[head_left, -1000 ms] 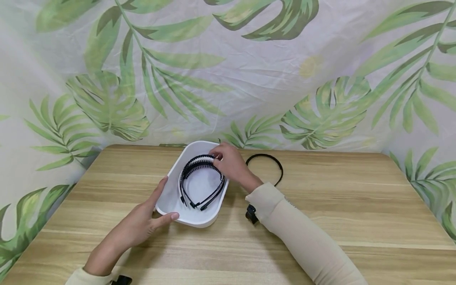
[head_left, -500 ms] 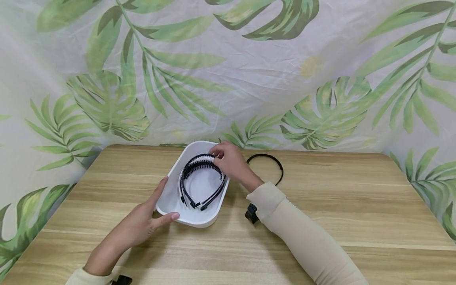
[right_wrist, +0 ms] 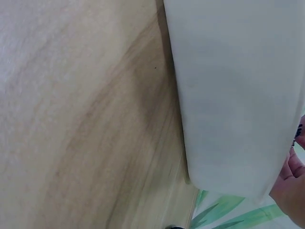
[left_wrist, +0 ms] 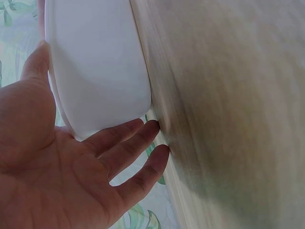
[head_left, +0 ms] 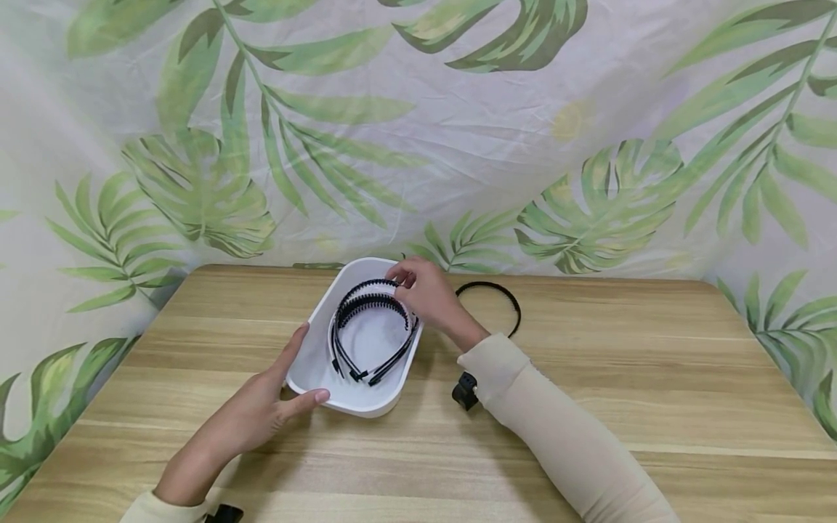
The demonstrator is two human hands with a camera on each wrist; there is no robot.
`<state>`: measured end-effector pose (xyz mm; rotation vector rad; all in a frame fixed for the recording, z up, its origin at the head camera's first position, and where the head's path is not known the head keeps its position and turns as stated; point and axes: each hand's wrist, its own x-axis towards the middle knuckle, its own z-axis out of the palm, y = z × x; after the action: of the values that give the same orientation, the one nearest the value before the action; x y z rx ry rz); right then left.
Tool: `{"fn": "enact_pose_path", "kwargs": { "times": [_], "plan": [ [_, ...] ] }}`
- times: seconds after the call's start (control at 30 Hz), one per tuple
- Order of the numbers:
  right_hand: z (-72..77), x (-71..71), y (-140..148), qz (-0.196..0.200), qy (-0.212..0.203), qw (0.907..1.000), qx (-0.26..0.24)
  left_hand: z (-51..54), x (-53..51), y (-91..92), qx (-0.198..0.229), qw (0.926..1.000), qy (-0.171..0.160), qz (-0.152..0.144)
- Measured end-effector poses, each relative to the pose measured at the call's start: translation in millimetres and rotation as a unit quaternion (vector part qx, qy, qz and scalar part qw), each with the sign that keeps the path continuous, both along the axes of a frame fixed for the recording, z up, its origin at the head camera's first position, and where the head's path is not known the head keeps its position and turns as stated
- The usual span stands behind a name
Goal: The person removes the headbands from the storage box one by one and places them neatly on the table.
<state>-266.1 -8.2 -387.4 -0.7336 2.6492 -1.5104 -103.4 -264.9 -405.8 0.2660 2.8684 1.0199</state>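
Note:
A white plastic bin [head_left: 307,370] stands on the wooden table with several black toothed headbands [head_left: 373,300] nested in it. My left hand [head_left: 264,407] rests against its near left corner, thumb on the rim. In the left wrist view, the fingers [left_wrist: 136,143] are spread and fairly straight along the outer wall. At the bin's far right side, my right hand [head_left: 428,298] pinches the top of one black headband [head_left: 366,284], raised slightly above the others. Only part of that hand [right_wrist: 290,183] shows past the bin in the right wrist view; its fingertips are mostly hidden.
Another black headband [head_left: 510,294] lies on the table [head_left: 621,363] to the right of the bin, partly hidden behind my right wrist. A leaf-patterned cloth [head_left: 458,145] hangs along the table's back edge.
My right hand has shifted slightly up and to the right, and the pinched headband has separated a little from the ones below. My left hand and the bin stay in place.

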Motion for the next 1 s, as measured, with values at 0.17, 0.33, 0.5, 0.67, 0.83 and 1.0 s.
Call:
{"fn": "enact_pose_path", "kwargs": {
  "times": [0.17, 0.33, 0.5, 0.67, 0.83, 1.0],
  "plan": [
    [4.2, -0.6, 5.4, -0.005, -0.007, 0.9999, -0.013, 0.2, -0.3, -0.1, -0.002, 1.0000, 0.000, 0.000],
    [9.4, -0.9, 9.3, -0.010, 0.002, 0.9999, -0.009, 0.2, -0.4, 0.1, -0.002, 1.0000, 0.000, 0.000],
    [13.7, 0.2, 12.1, -0.007, 0.008, 0.9999, -0.014, 0.2, -0.4, 0.3, -0.003, 1.0000, -0.002, 0.002],
    [17.8, 2.6, 15.3, -0.005, 0.008, 0.9998, -0.017, -0.2, -0.2, 0.2, -0.003, 1.0000, -0.004, 0.003],
    [21.5, 6.1, 20.2, -0.001, 0.015, 0.9997, -0.017, -0.6, 0.0, 0.3, -0.002, 1.0000, -0.003, 0.002],
    [25.1, 9.3, 24.7, 0.003, 0.018, 0.9997, -0.014, -0.9, 0.3, 0.6, 0.000, 1.0000, 0.001, 0.001]
  ]
}}
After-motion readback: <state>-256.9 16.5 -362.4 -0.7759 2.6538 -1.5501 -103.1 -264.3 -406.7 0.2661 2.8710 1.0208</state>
